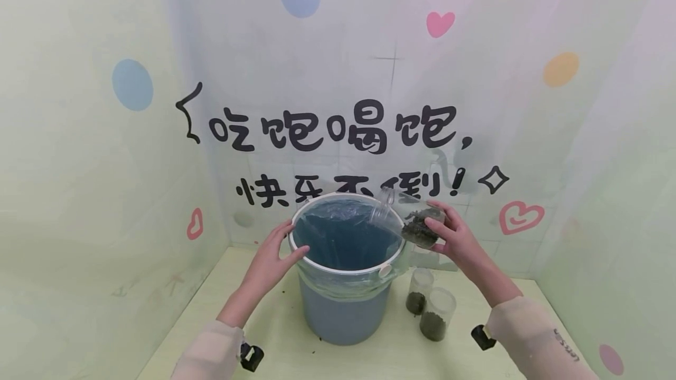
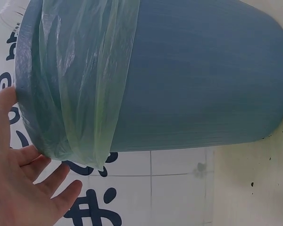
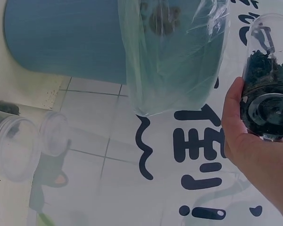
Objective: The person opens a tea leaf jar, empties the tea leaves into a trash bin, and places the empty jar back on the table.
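Note:
A blue trash bin [image 1: 343, 315] with a white rim stands on the table, lined with a thin green plastic bag [image 1: 338, 283] folded over its edge. At the bin's left rim, my left hand [image 1: 271, 260] rests with fingers spread and the thumb over the edge. My right hand [image 1: 454, 236] grips a clear jar [image 1: 393, 219] near its base. The jar is tilted, its mouth pointing left over the right side of the bin. Dark crumbly bits [image 3: 269, 73] lie in the jar's bottom part.
Two more clear jars with dark bits in them, a nearer one [image 1: 437, 315] and a farther one [image 1: 419, 292], stand right of the bin. Dark specks [image 2: 253, 184] are scattered on the pale tabletop [image 1: 264, 333]. A printed wall covering [image 1: 338, 63] closes off the back and sides.

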Available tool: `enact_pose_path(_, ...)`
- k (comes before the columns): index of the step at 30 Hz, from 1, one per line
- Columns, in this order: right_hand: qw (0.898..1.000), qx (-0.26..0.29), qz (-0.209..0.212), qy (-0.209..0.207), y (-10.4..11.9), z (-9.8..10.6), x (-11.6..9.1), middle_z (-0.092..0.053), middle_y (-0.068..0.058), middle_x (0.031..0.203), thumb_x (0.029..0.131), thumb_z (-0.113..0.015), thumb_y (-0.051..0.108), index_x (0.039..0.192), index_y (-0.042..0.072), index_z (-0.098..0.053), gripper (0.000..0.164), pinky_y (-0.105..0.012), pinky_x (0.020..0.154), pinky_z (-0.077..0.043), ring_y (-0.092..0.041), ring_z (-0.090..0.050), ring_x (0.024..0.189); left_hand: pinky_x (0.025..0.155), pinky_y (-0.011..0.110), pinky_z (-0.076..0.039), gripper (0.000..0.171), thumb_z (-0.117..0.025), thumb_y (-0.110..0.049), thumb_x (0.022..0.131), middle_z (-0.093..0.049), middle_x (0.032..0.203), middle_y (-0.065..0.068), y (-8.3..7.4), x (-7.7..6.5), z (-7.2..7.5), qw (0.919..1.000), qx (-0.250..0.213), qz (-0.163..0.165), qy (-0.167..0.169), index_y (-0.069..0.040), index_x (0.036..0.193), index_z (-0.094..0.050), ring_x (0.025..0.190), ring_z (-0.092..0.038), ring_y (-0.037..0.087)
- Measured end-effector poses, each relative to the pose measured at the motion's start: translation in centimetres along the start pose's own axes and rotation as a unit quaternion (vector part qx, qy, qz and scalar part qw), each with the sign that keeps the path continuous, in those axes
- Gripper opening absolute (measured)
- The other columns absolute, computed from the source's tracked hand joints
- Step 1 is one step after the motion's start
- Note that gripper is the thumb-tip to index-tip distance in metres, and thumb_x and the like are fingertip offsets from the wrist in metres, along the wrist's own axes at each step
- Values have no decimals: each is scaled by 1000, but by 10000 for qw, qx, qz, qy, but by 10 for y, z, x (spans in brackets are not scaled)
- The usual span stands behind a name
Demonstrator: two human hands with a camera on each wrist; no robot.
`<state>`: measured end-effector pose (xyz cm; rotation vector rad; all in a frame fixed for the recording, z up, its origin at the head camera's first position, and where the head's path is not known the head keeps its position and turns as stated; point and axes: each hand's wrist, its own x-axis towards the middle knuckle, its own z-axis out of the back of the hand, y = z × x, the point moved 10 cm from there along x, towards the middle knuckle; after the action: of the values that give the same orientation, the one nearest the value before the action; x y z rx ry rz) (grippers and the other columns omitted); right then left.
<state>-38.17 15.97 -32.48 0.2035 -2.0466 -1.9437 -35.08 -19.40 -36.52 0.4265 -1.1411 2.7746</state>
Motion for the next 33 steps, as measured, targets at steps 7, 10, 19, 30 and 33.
enact_pose_path(7, 9992, -408, -34, 15, 5, -1, 2, -38, -9, 138, 104, -51, 25, 150, 17, -29, 52, -33, 86, -59, -4, -59, 105, 116, 61, -34, 82, -67, -52, 91, -34, 161, 13, 2, 0, 0, 10000, -64, 36, -44, -11, 155, -34, 148, -35, 36)
enact_pose_path(10, 9974, -724, -28, 14, 8, -1, 3, -34, -15, 146, 104, -51, 27, 153, 14, -25, 57, -35, 91, -58, -3, -58, 107, 116, 61, -35, 82, -67, -50, 91, -34, 161, 13, 2, 0, 0, 10000, -58, 44, -49, -11, 155, -35, 148, -35, 36)
enact_pose_path(19, 9932, -1166, -67, 17, 13, -3, 6, -28, -20, 157, 103, -53, 30, 156, 14, -21, 64, -34, 93, -57, -16, -53, 123, 115, 58, -38, 79, -67, -48, 92, -33, 162, 12, 0, 0, 0, 9999, -86, 38, -48, -9, 154, -36, 147, -36, 37)
enact_pose_path(30, 9897, -1422, -132, -32, 15, -5, 10, -31, -21, 155, 101, -58, 30, 154, 14, -25, 65, -23, 83, -57, -15, -56, 112, 114, 57, -40, 80, -67, -50, 91, -34, 162, 12, 2, 0, 0, 9999, -90, 48, -104, -9, 153, -38, 144, -40, 36)
enact_pose_path(33, 9875, -1565, -153, -46, 14, -5, 12, -30, -21, 156, 100, -58, 31, 154, 15, -25, 65, -26, 86, -56, -25, -53, 119, 114, 57, -39, 79, -67, -49, 91, -33, 162, 12, 2, -1, 1, 9999, -86, 64, -103, -9, 153, -38, 145, -40, 36)
